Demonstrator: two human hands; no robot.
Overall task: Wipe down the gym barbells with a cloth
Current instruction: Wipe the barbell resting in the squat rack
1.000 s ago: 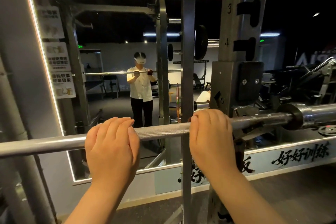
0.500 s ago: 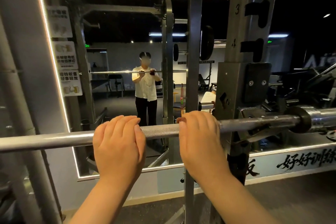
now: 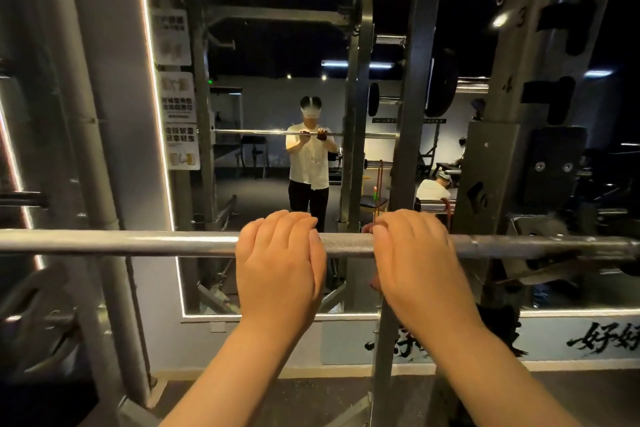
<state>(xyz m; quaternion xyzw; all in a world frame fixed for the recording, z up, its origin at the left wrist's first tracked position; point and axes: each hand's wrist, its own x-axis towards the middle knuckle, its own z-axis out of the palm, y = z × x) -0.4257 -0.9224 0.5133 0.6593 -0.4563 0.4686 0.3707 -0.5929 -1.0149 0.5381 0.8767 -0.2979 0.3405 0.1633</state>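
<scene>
Because the barbell [image 3: 121, 242] lies level across the rack upright [image 3: 491, 184], both hands reach it from the near side, palms down.

The left hand [image 3: 277, 263] grips the bare shaft. Its fingers [image 3: 280, 222] are pressed together side by side and curled over the top of the bar, with the tips hidden on the far side. Its likely function is to steady the bar so that it does not roll on its supports while the other hand rubs.

The right hand [image 3: 412, 263] grips in the same overhand way, fingers closed up against one another. A reddish cloth [image 3: 367, 229] shows only as a small edge beside the right index finger and a scrap below the thumb side. The rest is hidden under the palm. Wrapping the cloth round the shaft should let one stroke cover the full circumference.

Between the two sets of fingers a short knurled section [image 3: 346, 244] is exposed. Outboard of the left fingers the shaft is smooth and runs well past them. Outboard of the right fingers it passes the upright.

The mirror [image 3: 270, 97] beyond the fingertips shows a dark patch at one hand only, consistent with a single cloth.
</scene>
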